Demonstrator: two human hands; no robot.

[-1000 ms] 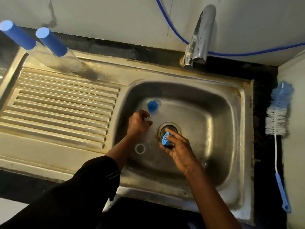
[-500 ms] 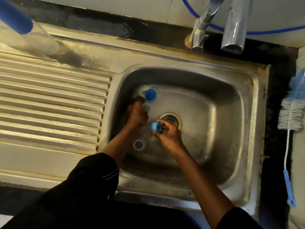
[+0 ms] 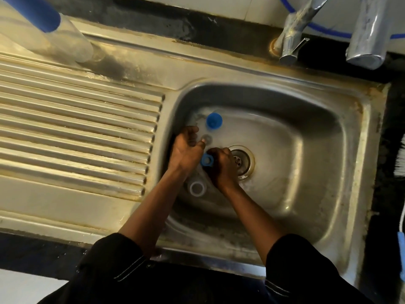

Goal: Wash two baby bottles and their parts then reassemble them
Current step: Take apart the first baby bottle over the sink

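Right hand (image 3: 221,167) pinches blue collar (image 3: 206,160) low in sink (image 3: 306,119), beside the drain (image 3: 240,161), its end facing left. Left hand (image 3: 186,148) fingers curled at small clear part (image 3: 207,139) just beyond collar (grip unclear), so left is nearer.

Domestic kitchen, washing-up station. Evidence: stainless steel sink (image 3: 362,132) with drain (image 3: 241,162) just right of the fingers (image 3: 191,133), ribbed drainboard (image 3: 76,128) to their left, tap (image 3: 292,39) beyond them against a tiled wall (image 3: 219,5), dark countertop (image 3: 153,25) surround.
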